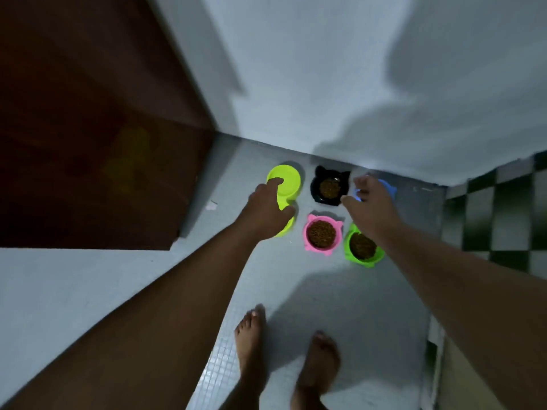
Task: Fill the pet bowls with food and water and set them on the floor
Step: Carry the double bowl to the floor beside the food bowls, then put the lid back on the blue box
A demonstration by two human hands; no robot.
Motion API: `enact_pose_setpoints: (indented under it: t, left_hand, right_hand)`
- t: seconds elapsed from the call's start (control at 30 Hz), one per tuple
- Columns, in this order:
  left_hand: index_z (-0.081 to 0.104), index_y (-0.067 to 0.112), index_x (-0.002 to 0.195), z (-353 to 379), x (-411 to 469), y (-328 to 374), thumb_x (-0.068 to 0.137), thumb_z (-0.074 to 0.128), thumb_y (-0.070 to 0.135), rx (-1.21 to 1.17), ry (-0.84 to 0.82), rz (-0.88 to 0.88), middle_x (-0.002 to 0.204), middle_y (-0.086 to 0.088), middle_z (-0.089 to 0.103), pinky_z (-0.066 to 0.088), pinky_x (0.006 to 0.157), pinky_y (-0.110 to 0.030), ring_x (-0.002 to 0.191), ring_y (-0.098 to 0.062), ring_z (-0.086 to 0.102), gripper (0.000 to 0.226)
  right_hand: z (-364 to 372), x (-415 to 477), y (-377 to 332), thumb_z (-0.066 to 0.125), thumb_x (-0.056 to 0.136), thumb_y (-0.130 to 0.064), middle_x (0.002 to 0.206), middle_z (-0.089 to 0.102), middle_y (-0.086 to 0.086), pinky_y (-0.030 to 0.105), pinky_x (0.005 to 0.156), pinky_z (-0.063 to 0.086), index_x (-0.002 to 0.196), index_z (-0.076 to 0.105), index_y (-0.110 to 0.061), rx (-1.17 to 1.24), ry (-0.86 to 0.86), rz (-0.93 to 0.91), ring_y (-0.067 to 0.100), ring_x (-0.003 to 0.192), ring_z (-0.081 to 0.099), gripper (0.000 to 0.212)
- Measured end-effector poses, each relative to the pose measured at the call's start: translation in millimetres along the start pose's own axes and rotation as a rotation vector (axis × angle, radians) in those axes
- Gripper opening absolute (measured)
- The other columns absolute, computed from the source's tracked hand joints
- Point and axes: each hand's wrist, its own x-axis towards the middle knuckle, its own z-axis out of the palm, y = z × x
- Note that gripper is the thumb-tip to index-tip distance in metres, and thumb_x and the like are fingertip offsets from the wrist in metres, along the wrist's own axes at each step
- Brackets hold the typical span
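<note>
**Two hands reaching down to pet bowls on the floor**

A person is standing barefoot and looking straight down, both arms stretching toward five bowls that are sitting on the pale tiled floor near the foot of a white wall.

The left hand is gripping a yellow bowl, a double dish at the left of the group. Its forefinger is lying on the far dish and its thumb is curling round the near one.

The right hand is closing on a blue bowl at the far right. Its fingers are curling over the rim with the thumb spread out to the left, and the hand is hiding most of the bowl. Blur is softening both hands.

Between those two, a black bowl is sitting by the wall, holding brown kibble. Nearer the person, a pink bowl and a green bowl are standing side by side, both holding kibble too. The right forearm is crossing over part of the green one.

A dark brown door is filling the left side. Black and white checked tiles are showing at the right. Two bare feet are standing below the bowls.
</note>
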Motion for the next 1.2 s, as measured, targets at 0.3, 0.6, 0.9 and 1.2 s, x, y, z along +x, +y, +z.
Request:
enact_pose_setpoints:
  t: [0.3,0.6,0.9,1.2]
  left_hand:
    - [0.046,0.022,0.147,-86.4,-166.3,79.6,0.091,0.073,0.035,0.084,0.067,0.232,0.135,-0.016,0.056,0.054,0.093,-0.047,0.118,-0.032,0.059,0.064]
    - [0.048,0.022,0.145,-116.9,-318.5,59.1,0.089,0.073,0.039,0.092,0.028,0.449,0.135,-0.01,0.058,0.039,0.097,-0.029,0.123,-0.026,0.056,0.063]
    - [0.053,0.028,0.138,-128.7,-441.0,89.9,0.089,0.07,0.039,-0.029,0.042,0.664,0.119,0.002,0.057,0.041,0.083,-0.014,0.107,-0.011,0.059,0.052]
    - [0.058,0.027,0.132,-60.4,-588.5,165.7,0.093,0.07,0.038,-0.072,-0.089,0.917,0.112,0.006,0.062,0.048,0.077,-0.018,0.102,-0.011,0.062,0.042]
  right_hand:
    - [-105.5,-169.8,-109.6,0.069,0.088,-0.011,0.121,0.062,0.011,0.037,0.103,0.048,0.126,0.058,-0.007,0.098,0.054,-0.066,0.024,0.113,0.06,0.04]
    - [-122.8,-360.0,-154.6,0.069,0.088,-0.017,0.123,0.059,0.007,0.025,0.092,0.043,0.124,0.058,-0.012,0.113,0.256,-0.075,0.019,0.111,0.057,0.038]
    - [-149.3,-499.7,-170.7,0.07,0.089,-0.018,0.122,0.056,-0.001,0.0,0.077,0.038,0.127,0.056,-0.015,0.191,0.415,-0.146,0.001,0.098,0.056,0.04]
    - [-243.2,-664.9,-119.6,0.069,0.089,-0.023,0.119,0.058,-0.001,0.023,0.084,0.044,0.128,0.056,-0.017,0.209,0.708,-0.093,0.012,0.102,0.058,0.042]
